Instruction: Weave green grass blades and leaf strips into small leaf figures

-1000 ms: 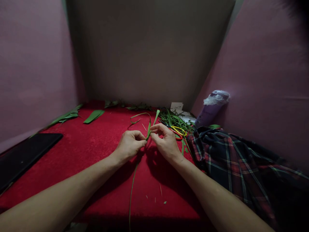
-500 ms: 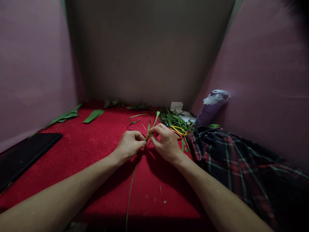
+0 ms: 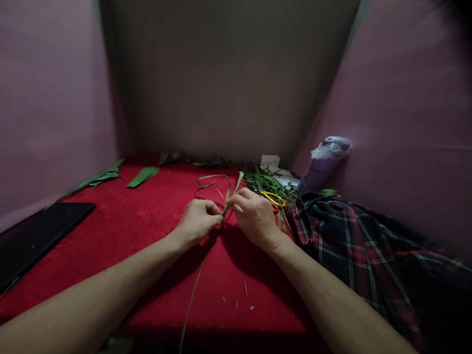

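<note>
Long narrow green leaf strips (image 3: 228, 192) come together between my two hands, above the red cloth. My left hand (image 3: 201, 219) is closed, its thumb and forefinger pinching the strips where they meet. Close beside it on the right, my right hand (image 3: 254, 214) holds its fingertips against the same strips, thumb and forefinger bent in. Two strip ends stick up past the fingers, one curling away to the left. A thin strip (image 3: 193, 295) trails down over the near edge of the table. The exact join is partly hidden by my fingers.
Behind my right hand lie scissors with yellow and red handles (image 3: 273, 198) and a heap of green stems (image 3: 267, 182). A plaid cloth (image 3: 346, 236) and a purple roll in plastic (image 3: 320, 167) are at right. A black tablet-like slab (image 3: 44, 236) lies left, near cut leaves (image 3: 143, 177).
The lower end of the trailing strip has swung a little to the left. My right hand's fingers have shifted slightly at the strips; my left hand stays in place.
</note>
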A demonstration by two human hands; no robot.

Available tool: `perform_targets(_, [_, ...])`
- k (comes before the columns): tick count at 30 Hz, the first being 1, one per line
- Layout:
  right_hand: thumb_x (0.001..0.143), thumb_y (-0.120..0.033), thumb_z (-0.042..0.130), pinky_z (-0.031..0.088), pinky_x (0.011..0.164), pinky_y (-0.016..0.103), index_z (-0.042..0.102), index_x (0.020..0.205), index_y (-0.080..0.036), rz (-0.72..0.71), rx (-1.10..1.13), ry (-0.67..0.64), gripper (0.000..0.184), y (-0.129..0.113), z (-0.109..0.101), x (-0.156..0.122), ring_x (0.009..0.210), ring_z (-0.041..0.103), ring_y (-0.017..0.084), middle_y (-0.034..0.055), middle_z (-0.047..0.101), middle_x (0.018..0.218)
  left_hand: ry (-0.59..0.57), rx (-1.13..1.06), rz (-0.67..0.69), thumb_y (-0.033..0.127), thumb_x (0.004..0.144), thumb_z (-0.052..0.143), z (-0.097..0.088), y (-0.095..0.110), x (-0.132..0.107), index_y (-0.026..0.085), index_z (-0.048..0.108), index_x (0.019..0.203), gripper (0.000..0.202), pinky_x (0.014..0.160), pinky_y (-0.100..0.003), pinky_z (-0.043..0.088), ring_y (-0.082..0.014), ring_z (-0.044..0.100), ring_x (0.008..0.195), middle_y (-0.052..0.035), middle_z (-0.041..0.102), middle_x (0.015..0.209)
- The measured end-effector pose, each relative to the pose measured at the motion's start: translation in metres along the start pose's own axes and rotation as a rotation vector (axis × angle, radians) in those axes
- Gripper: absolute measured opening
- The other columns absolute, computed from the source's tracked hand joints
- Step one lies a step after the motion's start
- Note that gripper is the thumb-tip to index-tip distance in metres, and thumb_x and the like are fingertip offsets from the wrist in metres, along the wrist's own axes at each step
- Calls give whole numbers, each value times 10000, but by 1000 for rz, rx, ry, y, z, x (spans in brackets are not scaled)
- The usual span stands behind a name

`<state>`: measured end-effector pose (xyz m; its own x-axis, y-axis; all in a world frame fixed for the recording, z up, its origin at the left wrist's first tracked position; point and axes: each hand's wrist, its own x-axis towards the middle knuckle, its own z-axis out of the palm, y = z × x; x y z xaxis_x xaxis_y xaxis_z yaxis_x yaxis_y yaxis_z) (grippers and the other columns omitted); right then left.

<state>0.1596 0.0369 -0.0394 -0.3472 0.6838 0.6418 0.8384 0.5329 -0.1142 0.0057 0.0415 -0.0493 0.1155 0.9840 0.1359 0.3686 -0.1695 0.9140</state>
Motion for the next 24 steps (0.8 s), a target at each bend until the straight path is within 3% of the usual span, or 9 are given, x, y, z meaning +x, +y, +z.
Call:
perform_targets(18, [783, -175, 524, 299, 554, 243, 621, 743, -225, 85, -59, 13, 116, -6, 0, -2, 660, 524, 135, 2, 590, 789, -55, 66, -12, 218, 569, 614, 1, 3, -3, 128, 582, 540, 99, 391, -192, 301, -75, 422, 401, 21, 518, 442])
perform_targets(24, [782, -153, 503, 333, 578, 238, 609, 763, -217, 109, 14, 26, 126, -6, 3, -3, 674, 543, 135, 2, 596, 796, -57, 34, -35, 200, 560, 619, 1, 3, -2, 134, 572, 525, 88, 393, -194, 307, -74, 423, 401, 16, 528, 444])
